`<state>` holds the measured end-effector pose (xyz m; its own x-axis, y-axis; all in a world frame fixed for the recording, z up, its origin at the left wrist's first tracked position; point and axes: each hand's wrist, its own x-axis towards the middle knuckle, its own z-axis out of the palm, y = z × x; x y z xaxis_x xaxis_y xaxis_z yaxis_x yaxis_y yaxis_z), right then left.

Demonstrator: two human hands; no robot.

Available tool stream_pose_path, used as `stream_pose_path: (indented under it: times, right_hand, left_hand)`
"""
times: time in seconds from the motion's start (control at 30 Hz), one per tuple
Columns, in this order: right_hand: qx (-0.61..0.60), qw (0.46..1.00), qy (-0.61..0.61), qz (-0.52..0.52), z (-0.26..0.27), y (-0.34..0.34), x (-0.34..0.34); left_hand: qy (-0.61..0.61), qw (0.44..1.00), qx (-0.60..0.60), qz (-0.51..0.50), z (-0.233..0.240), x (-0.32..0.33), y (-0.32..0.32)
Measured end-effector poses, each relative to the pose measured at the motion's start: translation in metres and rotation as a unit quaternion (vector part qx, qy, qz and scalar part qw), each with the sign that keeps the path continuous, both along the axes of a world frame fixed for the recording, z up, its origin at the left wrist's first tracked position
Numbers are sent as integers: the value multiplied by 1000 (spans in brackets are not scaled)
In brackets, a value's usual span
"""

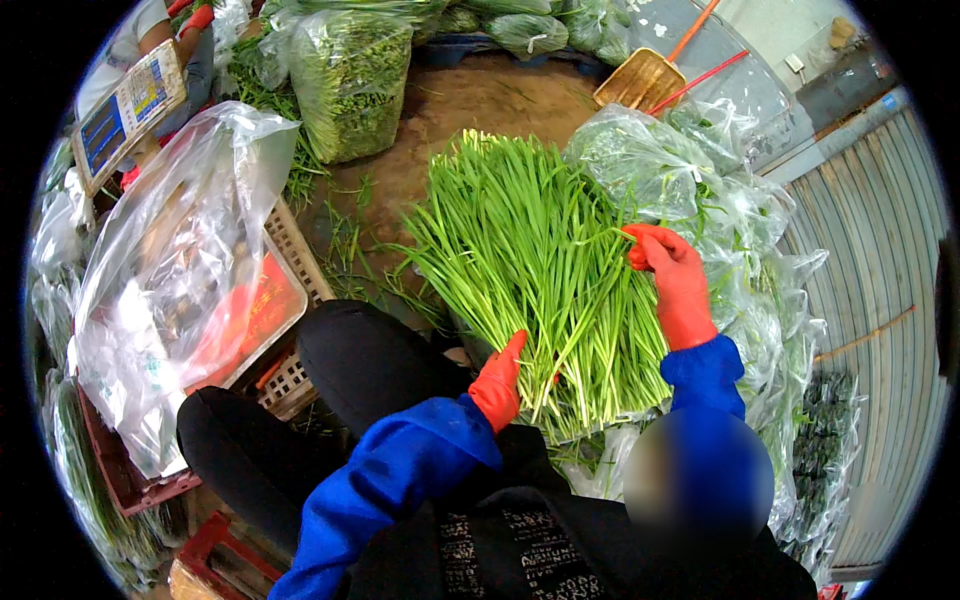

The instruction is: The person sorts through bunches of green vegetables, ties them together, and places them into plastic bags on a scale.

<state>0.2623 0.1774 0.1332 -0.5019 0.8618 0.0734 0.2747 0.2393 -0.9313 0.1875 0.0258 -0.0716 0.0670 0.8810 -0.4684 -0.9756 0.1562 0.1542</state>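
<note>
A broad pile of long flat green leaves with pale stems, like garlic chives (pixel 525 247), lies in front of me. My left hand (pixel 501 382), in a red-orange rubber glove, grips the pale stem ends at the pile's near left; its thumb shows and the other fingers are hidden under the stems. At the pile's right side my right hand (pixel 670 277), gloved alike, pinches the tip of a leaf between thumb and fingers, a little above the pile. Both forearms wear blue sleeves.
Clear plastic bags of greens (pixel 645 154) line the right side. At left, a plastic bag (pixel 180 247) covers a scale on crates (pixel 289 247). A large bag of greens (pixel 349 90) stands beyond, near a shovel (pixel 641 79). Another person's red-gloved hand (pixel 199 18) shows at upper left.
</note>
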Motion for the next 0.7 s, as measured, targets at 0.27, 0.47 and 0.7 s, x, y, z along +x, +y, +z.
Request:
stream_pose_path:
  times: [0.27, 0.47, 0.7]
  right_hand:
    - [8, 995, 62, -83, 27, -62, 104]
    - [-181, 982, 52, 4, 6, -100, 215]
    - [-178, 943, -267, -92, -30, -115, 165]
  left_hand:
    - [62, 996, -45, 56, 12, 2, -5]
    - [217, 975, -47, 15, 24, 2, -10]
    - [191, 979, -47, 50, 9, 6, -16]
